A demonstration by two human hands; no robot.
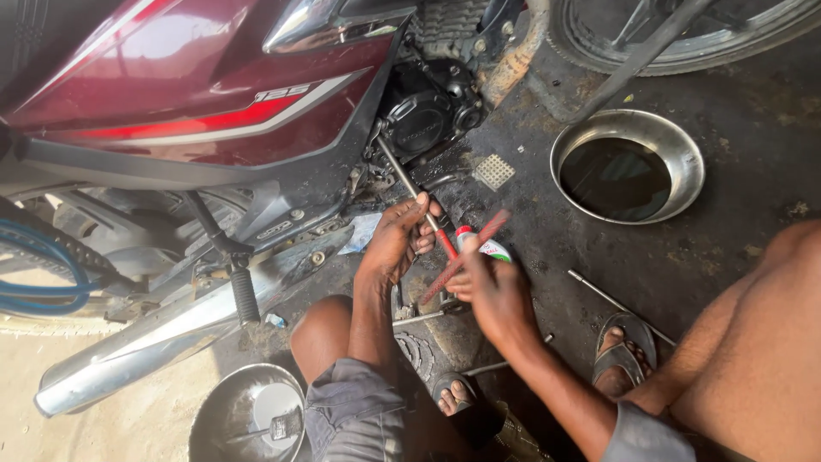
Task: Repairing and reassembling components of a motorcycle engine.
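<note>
- Left hand (395,239): closed round long metal rod (409,185) with red grip, far tip set against black engine case (425,118) of maroon motorcycle (197,94).
- Right hand (494,293): pinching small white tube (484,248) and thin red stick (466,255), just right of rod.
- Steel bowl (684,150) of dark oil: on floor, far right.
</note>
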